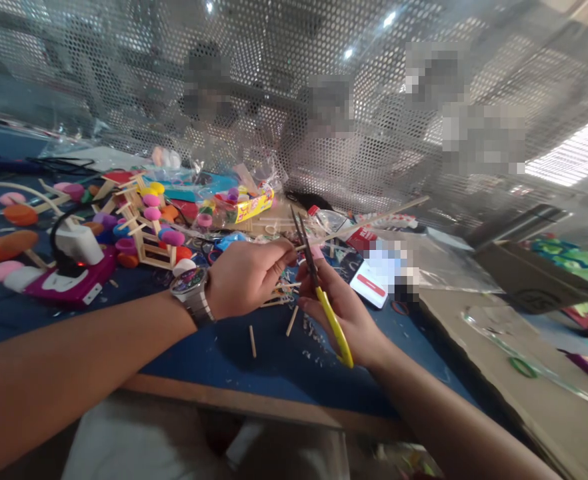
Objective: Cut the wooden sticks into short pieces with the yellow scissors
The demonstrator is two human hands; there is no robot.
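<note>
My left hand (247, 277), with a watch (191, 290) on its wrist, pinches one end of a long thin wooden stick (369, 221). The stick slants up to the right, past the scissors. In my right hand (347, 310) are yellow-handled scissors (331, 323), their dark blades pointing up and slightly parted where the stick crosses them. Whether the blades touch the stick I cannot tell. Below my hands, short cut stick pieces (253, 341) and white scraps lie on the blue tabletop (184, 360).
At left stands a small stick structure (157, 243) among colourful clay lumps (21, 213), near a purple power strip (74, 283) with a white charger. A lit phone (374, 281) lies right of my hands. Farther right are cardboard (454, 313) and a box (539, 280). Perforated metal (269, 87) rises behind.
</note>
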